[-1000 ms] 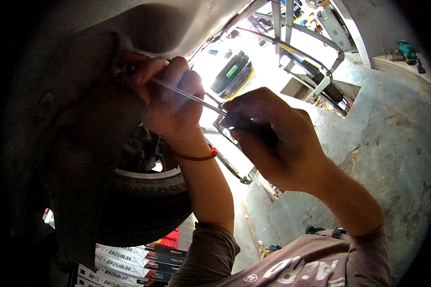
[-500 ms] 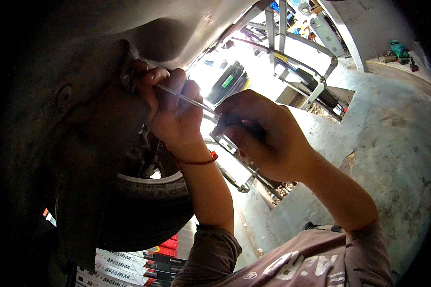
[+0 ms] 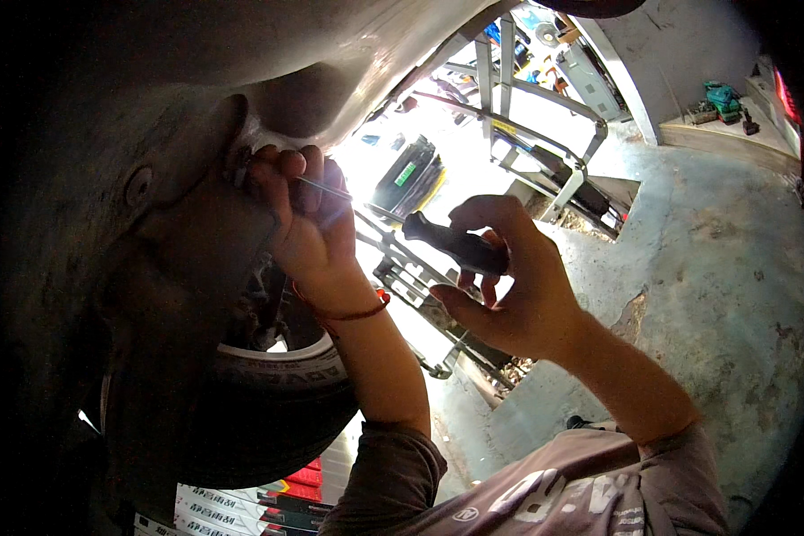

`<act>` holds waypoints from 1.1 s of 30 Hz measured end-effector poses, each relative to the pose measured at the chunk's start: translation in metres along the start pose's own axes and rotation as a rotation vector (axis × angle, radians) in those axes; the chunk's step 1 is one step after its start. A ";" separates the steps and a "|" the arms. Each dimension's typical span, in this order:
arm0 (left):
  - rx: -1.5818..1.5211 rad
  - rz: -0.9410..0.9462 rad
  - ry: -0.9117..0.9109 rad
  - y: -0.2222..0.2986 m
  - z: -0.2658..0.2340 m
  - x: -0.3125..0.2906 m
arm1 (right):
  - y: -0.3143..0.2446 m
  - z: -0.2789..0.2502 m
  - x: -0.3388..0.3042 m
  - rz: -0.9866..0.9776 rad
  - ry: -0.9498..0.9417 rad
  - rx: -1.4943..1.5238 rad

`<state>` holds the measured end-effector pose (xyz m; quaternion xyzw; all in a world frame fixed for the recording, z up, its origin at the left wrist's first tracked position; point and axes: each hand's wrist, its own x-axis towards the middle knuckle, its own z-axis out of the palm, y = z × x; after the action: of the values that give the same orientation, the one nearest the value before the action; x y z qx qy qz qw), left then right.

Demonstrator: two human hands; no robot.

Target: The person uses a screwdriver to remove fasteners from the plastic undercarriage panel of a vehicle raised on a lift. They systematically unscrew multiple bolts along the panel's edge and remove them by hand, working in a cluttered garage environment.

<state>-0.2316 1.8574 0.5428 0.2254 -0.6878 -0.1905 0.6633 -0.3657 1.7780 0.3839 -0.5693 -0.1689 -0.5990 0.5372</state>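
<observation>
Much of the left side is filled by a dark wheel arch [image 3: 179,116], its outer edge caught by strong light. To the right, a worn grey-blue floor [image 3: 715,232] is seen, and past the hands a metal frame [image 3: 506,67] is lit from behind. Below the arch, a tyre [image 3: 268,420] is partly lost in shadow, with stacked flat packages [image 3: 219,511] placed beneath. The right hand [image 3: 531,290] is curled loosely about the rear of the dark handle of a screwdriver [image 3: 456,245], thumb and index fingertip parted from it; how firmly it is gripped cannot be told. By the left hand [image 3: 308,237], set up against the arch, the thin shaft is enclosed in bent fingers. The tool is slanted between both hands, its tip hidden. Around the left wrist a red bracelet [image 3: 355,314] is worn, and into the arch a small round fastener [image 3: 139,186] is set.
</observation>
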 end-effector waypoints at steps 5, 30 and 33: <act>0.008 0.030 0.025 -0.004 0.000 0.005 | 0.014 0.012 -0.016 -0.007 0.155 0.026; -0.075 -0.096 0.009 0.002 0.006 0.001 | 0.007 0.003 -0.010 0.653 -0.093 0.717; -0.038 -0.066 -0.039 0.003 0.003 0.002 | 0.013 -0.004 -0.008 0.708 -0.154 0.840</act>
<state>-0.2344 1.8591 0.5457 0.2316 -0.6888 -0.2298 0.6473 -0.3588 1.7740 0.3708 -0.3706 -0.2302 -0.2195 0.8726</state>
